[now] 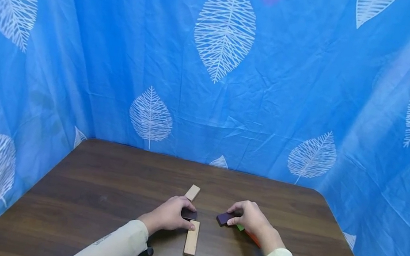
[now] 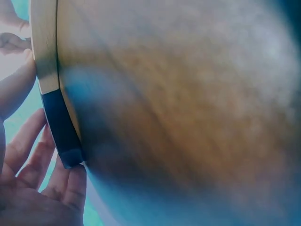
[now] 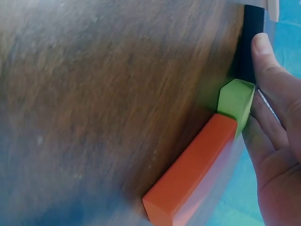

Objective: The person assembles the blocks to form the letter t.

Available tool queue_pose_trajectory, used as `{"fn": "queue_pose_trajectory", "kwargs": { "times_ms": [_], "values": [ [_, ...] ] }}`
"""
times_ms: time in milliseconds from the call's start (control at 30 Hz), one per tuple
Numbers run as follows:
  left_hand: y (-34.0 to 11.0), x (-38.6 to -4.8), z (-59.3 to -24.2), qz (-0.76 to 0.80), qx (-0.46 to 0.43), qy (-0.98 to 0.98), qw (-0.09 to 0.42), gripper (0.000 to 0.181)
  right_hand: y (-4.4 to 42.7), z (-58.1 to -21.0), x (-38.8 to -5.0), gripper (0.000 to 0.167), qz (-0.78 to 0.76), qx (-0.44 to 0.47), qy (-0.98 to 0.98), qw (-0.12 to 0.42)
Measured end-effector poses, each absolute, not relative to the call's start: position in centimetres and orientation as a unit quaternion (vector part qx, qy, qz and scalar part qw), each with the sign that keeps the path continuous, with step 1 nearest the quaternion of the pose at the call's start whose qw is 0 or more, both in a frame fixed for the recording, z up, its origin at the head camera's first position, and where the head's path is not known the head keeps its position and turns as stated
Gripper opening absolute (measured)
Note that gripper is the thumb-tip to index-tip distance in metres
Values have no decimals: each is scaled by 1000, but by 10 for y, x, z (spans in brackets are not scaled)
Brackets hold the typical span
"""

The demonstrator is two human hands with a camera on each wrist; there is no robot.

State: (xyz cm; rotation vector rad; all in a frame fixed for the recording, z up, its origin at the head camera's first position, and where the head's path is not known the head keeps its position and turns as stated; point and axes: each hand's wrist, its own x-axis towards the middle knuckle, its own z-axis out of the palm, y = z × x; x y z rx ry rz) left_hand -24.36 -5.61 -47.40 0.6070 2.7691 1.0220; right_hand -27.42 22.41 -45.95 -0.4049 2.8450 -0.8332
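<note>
My left hand (image 1: pixel 167 216) holds a dark block (image 1: pixel 189 214) on the table, fingers at its far end. Its thumb touches a pale wooden block (image 1: pixel 191 243) that meets the dark one end to end. Another pale wooden block (image 1: pixel 192 192) lies at an angle beyond. To the right, my right hand (image 1: pixel 252 219) pinches a dark purple block (image 1: pixel 223 219), the thumb on its near side. A green block (image 3: pixel 236 100) touches that block's end, and an orange block (image 3: pixel 190 165) follows on from the green one, partly hidden under the hand in the head view.
The brown wooden table (image 1: pixel 109 175) has rounded far corners. Blue curtains (image 1: pixel 295 93) with white leaf prints hang behind it and at both sides. A strip of bare tabletop separates the two groups of blocks.
</note>
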Motion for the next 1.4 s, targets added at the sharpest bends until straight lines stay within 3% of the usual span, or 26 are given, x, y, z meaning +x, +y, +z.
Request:
{"fn": "queue_pose_trajectory", "kwargs": {
  "times_ms": [367, 1400],
  "values": [
    [-56, -242, -474, 341, 190, 918, 66, 44, 233, -467, -269, 44, -332, -182, 924, 58],
    [-57, -243, -473, 356, 201, 910, 74, 44, 226, -470, -262, 23, -316, -168, 934, 4]
  ]
}}
